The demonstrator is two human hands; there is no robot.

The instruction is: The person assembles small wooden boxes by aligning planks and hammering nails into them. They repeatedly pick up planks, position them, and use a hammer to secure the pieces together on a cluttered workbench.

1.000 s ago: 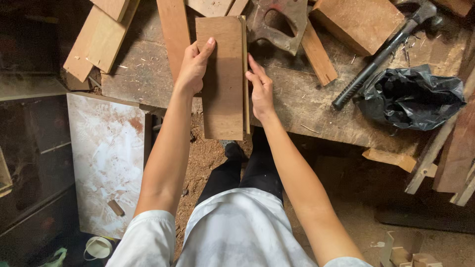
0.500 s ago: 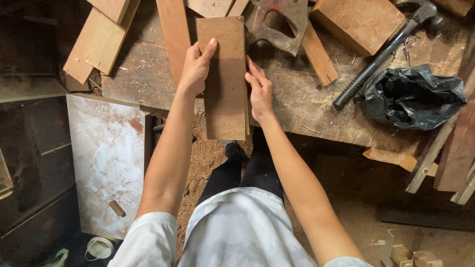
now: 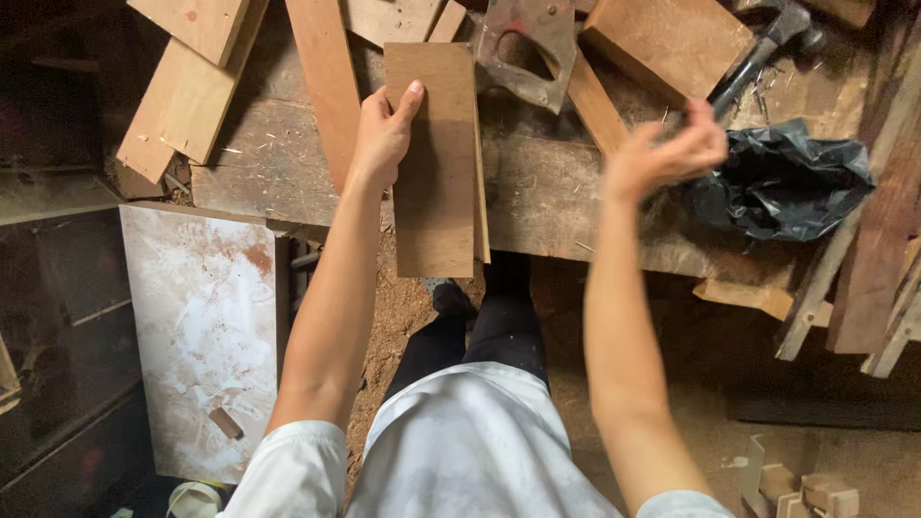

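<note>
Left hand clamped on the left long edge of a brown board, thumb laid over the top face, fingers wrapped under the edge and out of sight. Grip sits in the upper half of the board; most of the board's length extends below and to the right of the hand.

Right hand raised clear of the board, well apart to its right, fingers loosely curled and half spread, holding nothing. Somewhat blurred. Nearest items: black plastic bag just beside it, hammer above it.

Board resting on a worn workbench, lower end overhanging the near edge above a dirt floor. A 2nd board of similar length visible under the right edge, only a thin strip showing.

Edges: narrow plank close on the left, touching or nearly so at the hand. Handsaw handle near the upper right corner. Bare bench surface to the right of the board, up to the right hand.

Long axis running from near to far, nearly square to the bench edge, lying flat.
</note>
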